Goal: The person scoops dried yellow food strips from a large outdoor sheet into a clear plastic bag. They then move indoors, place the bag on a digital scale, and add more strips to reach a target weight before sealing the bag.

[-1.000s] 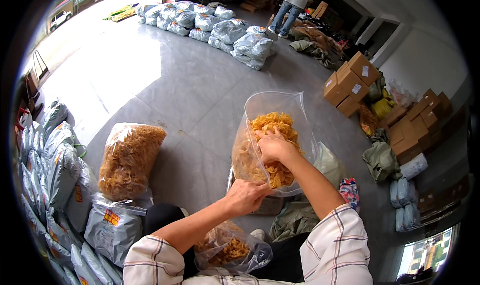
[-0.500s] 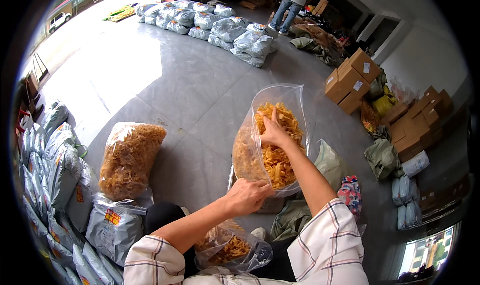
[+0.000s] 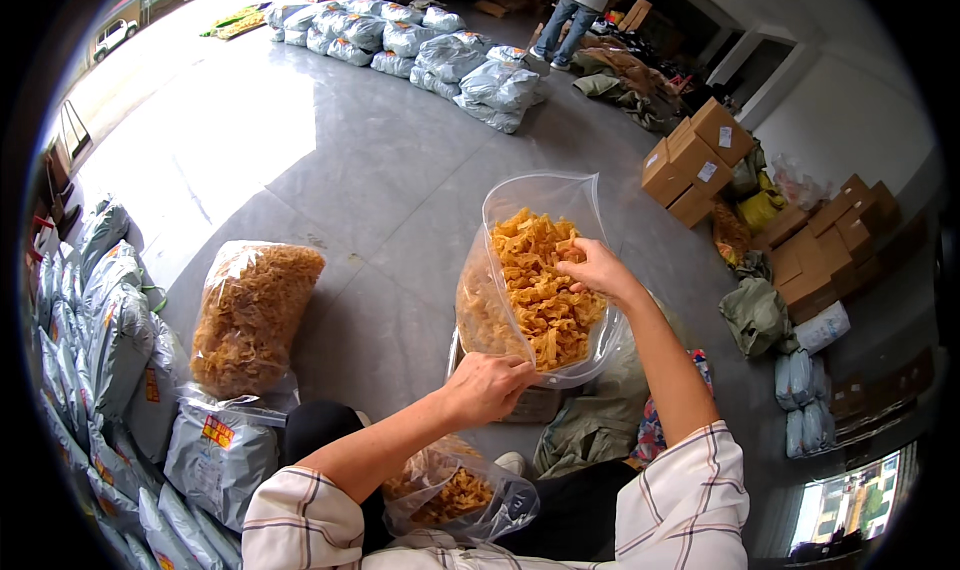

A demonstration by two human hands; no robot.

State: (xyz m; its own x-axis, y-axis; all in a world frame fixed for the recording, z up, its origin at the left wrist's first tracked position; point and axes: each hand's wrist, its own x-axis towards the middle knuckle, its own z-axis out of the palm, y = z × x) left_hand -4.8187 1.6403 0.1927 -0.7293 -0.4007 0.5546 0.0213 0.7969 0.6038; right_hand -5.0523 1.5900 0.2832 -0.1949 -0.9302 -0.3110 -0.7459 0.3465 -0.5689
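Note:
My left hand (image 3: 490,380) is closed on the near rim of a clear zip bag (image 3: 478,300) of crinkly orange-yellow dried pieces (image 3: 530,270). My right hand (image 3: 595,270) is inside its mouth at the right, fingers curved and apart, touching the pieces. The bag leans back on something mostly hidden beneath it. A smaller open bag of the same pieces (image 3: 455,490) lies in my lap, below my left hand. A full clear bag of browner pieces (image 3: 250,320) sits to the left on a grey parcel (image 3: 220,465).
Grey parcels are piled at left (image 3: 120,320) and in a far row (image 3: 430,60). A person (image 3: 580,15) stands at the back. Cardboard boxes (image 3: 700,160) and sacks (image 3: 755,315) line the right wall. Green sacking (image 3: 585,435) lies right of my knees.
My right hand has moved from the bag's left and top part to its right side, uncovering more of the pieces. My left hand keeps its hold on the rim.

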